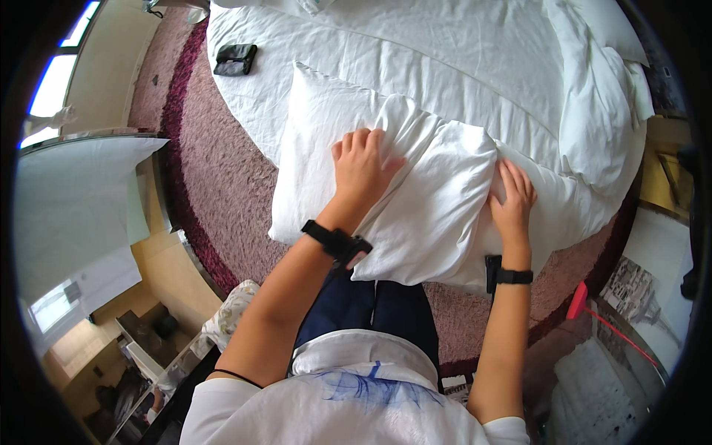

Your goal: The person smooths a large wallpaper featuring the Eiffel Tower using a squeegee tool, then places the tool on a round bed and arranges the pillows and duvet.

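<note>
A white pillow [319,130] lies along the near edge of the bed, with creased, bunched cloth [437,189] over its middle. My left hand [360,167] rests on the pillow's left part, its fingers bent slightly and its thumb apart. At the right edge of the bunched cloth, my right hand [514,196] lies on the white fabric with its fingers stretched out. Its thumb is near the cloth's edge; whether it pinches any fabric is hard to see. Both hands look open.
The bed has a white sheet [356,52] and a rumpled white duvet [593,126] at the right. A small black pouch [235,60] lies at the far left. Below is a purple-pink carpet [222,148]. A red-headed tool [577,300] stands at the right.
</note>
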Tool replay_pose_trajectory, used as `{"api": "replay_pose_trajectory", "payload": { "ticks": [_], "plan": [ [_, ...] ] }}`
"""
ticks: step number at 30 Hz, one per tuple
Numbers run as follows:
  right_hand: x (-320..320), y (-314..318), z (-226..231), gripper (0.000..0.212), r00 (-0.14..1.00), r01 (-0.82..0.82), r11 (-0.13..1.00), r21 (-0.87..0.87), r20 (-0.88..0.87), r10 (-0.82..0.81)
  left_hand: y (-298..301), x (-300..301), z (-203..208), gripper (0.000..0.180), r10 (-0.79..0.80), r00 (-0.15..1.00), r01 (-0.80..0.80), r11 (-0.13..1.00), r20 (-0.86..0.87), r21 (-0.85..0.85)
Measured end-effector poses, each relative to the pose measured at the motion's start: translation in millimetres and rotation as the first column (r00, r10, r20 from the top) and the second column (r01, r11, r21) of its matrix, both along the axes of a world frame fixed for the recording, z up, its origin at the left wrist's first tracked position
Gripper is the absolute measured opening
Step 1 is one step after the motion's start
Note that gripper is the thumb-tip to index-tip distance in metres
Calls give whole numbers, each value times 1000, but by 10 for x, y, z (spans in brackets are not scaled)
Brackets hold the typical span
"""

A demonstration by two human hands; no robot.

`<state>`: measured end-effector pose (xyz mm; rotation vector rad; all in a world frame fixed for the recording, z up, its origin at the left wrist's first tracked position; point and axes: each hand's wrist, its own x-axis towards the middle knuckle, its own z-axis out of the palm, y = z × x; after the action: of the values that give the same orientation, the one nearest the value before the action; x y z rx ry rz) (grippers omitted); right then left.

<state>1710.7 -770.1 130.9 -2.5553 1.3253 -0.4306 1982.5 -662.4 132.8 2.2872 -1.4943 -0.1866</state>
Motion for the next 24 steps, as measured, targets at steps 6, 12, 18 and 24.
{"api": "replay_pose_trajectory", "payload": {
  "ticks": [6,12,18,24],
  "plan": [
    [87,-124,-135,26,994,-103,995,-8,-40,103,-97,-32,-276,26,2,997,-16,984,78,177],
    [74,0,-112,5,990,-129,990,-52,-55,126,214,-1,-59,16,-92,991,93,996,97,-6],
    [-148,686,372,4,999,-34,991,-127,-14,32,802,453,55,14,-33,957,48,998,289,-42],
    [-374,1352,607,3,999,-20,998,-59,29,22,1264,765,172,12,-51,945,43,999,323,33]
  ]
}}
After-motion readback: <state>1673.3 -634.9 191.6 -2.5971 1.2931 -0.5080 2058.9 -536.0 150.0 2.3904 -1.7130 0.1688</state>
